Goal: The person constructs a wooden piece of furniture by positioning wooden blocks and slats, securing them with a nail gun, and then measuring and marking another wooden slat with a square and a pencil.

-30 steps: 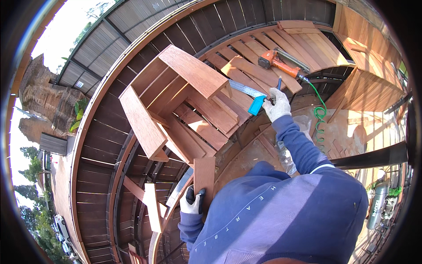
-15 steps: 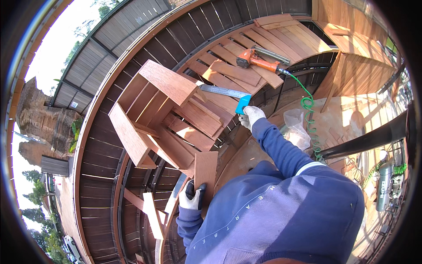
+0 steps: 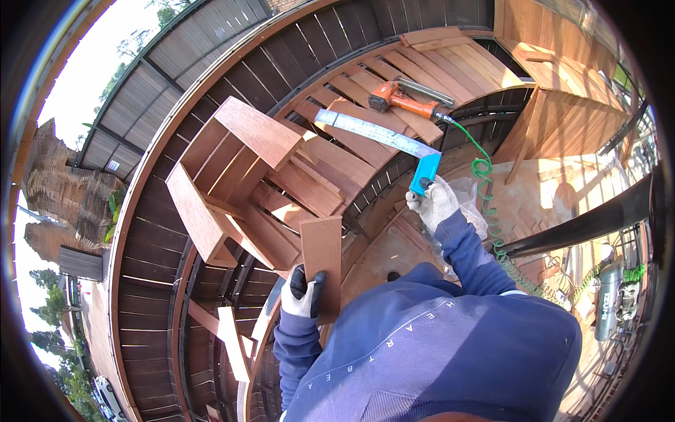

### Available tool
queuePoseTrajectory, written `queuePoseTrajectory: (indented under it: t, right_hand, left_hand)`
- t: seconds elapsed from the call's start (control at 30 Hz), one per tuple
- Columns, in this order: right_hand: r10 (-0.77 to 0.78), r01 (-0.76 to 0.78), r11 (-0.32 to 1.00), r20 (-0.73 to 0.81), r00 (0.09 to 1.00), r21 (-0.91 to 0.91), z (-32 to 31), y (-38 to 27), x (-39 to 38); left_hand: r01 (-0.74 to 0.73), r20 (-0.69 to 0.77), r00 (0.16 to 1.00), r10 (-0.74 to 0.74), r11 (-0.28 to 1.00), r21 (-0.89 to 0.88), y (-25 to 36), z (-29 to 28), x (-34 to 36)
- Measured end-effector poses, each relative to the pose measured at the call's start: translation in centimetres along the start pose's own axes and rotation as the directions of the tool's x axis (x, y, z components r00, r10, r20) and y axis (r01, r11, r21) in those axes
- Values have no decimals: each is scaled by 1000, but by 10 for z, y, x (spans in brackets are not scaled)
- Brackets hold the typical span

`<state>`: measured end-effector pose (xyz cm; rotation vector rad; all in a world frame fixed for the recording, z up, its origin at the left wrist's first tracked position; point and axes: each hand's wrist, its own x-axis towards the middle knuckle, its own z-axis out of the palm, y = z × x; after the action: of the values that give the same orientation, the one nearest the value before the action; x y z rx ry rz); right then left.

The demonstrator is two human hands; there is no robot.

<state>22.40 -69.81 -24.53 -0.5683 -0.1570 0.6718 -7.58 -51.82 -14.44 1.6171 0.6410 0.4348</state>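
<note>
My gloved left hand [image 3: 304, 292] grips a short reddish-brown wooden board [image 3: 323, 257] near its lower end, the thumb over its face. In my gloved right hand [image 3: 434, 202] is a try square [image 3: 380, 132] with a blue handle and a long metal blade. The blade points up and left, over the slatted boards. Left of it stands an open wooden box frame [image 3: 260, 133] of several boards, resting on the curved bench. The upper end of the held board is close to the frame's near corner; whether they touch I cannot tell.
An orange nail gun [image 3: 404, 102] lies on the bench slats [image 3: 450, 63], its green coiled hose [image 3: 482, 169] hanging to the floor. A clear plastic bag [image 3: 467, 200] sits behind my right hand. A dark post [image 3: 583, 221] slants in at right, near a gas cylinder [image 3: 608, 302].
My right hand has drawn the square back toward me and to the right, away from the box frame. My left hand has raised the board slightly.
</note>
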Motion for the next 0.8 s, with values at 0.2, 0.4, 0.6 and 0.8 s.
queuePoseTrajectory:
  t: [0.2,0.4,0.6,0.8]
  right_hand:
    - [-283,286,946,42,958,-152,45,-74,-43]
    - [-174,353,888,495,851,-295,84,-94,-63]
    - [332,-105,841,354,875,-530,131,-32,-76]
    - [416,-260,878,371,831,-401,145,17,-57]
  left_hand:
    - [-23,-43,999,18,993,-118,29,6,24]
    - [-159,-49,987,151,947,-281,66,24,45]
    - [-305,-84,951,298,947,-104,54,29,42]
    - [-200,-106,980,171,891,-408,59,23,18]
